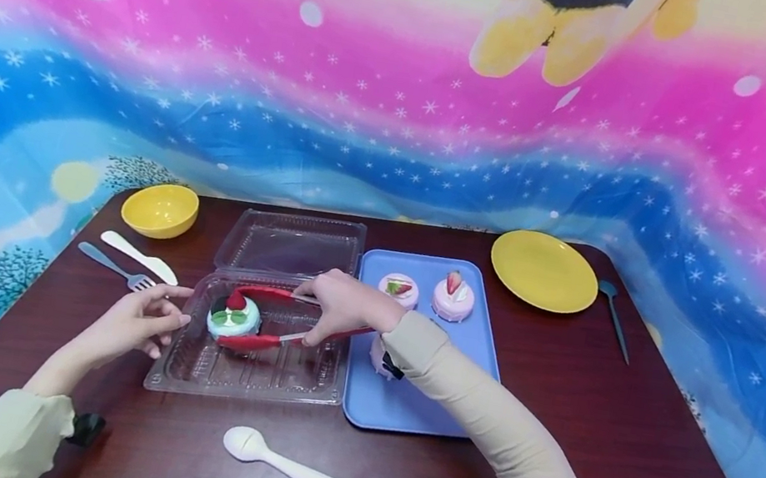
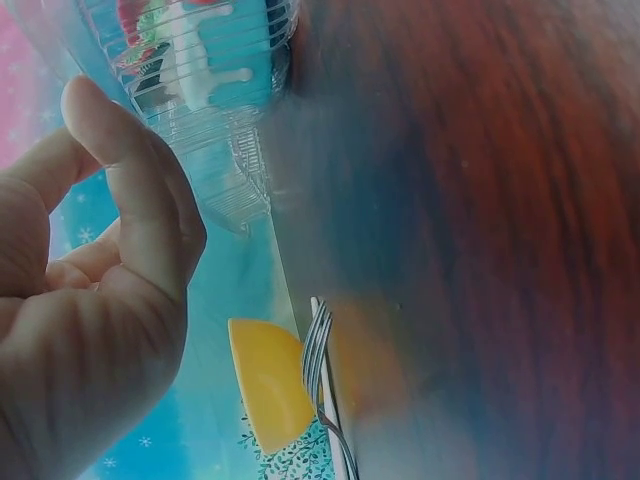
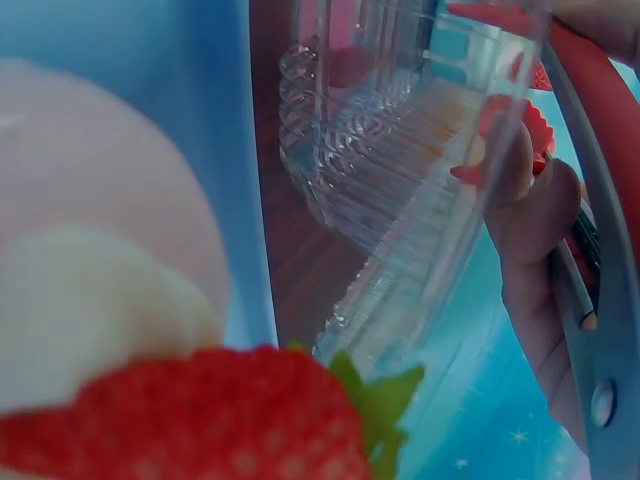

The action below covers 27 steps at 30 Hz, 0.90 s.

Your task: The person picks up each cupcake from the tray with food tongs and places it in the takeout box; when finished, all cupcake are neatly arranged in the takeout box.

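My right hand (image 1: 341,306) grips red-and-metal tongs (image 1: 249,340) over the clear plastic container (image 1: 283,400). The tongs' red tips lie on either side of a pale blue toy cake (image 1: 244,326) with a strawberry and green leaves on top, at the container's left end. My left hand (image 1: 137,322) is at the container's left rim, fingers loosely bent with fingertips right at the edge. In the right wrist view, a pink cake (image 3: 110,190) with a strawberry (image 3: 230,415) is close to the camera, and the metal tong arms (image 3: 610,330) show at the right.
Right of the container, a blue tray (image 1: 415,409) bears pink cakes (image 1: 453,300), one partly behind my right wrist. A yellow bowl (image 1: 160,210), white knife (image 1: 140,256) and fork (image 1: 112,264) lie left. A yellow plate (image 1: 543,272) and dark spoon (image 1: 614,320) are right, a white spoon (image 1: 284,464) in front.
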Available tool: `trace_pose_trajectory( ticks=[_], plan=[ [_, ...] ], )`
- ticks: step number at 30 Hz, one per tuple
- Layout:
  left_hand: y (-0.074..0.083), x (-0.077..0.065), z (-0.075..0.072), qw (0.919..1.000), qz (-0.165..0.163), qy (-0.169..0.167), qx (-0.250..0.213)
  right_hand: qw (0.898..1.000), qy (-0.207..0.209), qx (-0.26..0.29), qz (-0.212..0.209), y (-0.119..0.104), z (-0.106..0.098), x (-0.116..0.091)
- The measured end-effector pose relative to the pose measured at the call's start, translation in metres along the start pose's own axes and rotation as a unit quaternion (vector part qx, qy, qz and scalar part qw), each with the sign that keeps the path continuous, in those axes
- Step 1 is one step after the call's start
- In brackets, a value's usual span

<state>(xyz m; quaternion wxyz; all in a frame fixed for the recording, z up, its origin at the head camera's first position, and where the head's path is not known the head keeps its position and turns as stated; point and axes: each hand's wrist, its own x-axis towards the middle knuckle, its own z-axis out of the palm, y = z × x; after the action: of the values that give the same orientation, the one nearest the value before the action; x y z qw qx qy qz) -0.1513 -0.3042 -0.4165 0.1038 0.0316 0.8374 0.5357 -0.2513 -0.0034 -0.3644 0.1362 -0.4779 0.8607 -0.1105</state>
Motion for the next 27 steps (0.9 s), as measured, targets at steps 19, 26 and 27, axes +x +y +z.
trace_pose_trajectory(
  ticks=[19,26,27],
  plan=[
    [0.001,0.0,0.0,0.9999,0.0,0.009,0.006,0.992,0.075,0.095,0.035,0.036,-0.031,-0.08],
    [0.001,-0.001,0.002,0.9999,-0.003,0.011,0.004,0.985,0.104,0.11,0.079,0.058,-0.034,-0.131],
    [0.001,-0.002,0.002,0.9999,-0.002,0.012,0.004,0.984,0.11,0.112,0.081,0.061,-0.034,-0.138]
  ],
)
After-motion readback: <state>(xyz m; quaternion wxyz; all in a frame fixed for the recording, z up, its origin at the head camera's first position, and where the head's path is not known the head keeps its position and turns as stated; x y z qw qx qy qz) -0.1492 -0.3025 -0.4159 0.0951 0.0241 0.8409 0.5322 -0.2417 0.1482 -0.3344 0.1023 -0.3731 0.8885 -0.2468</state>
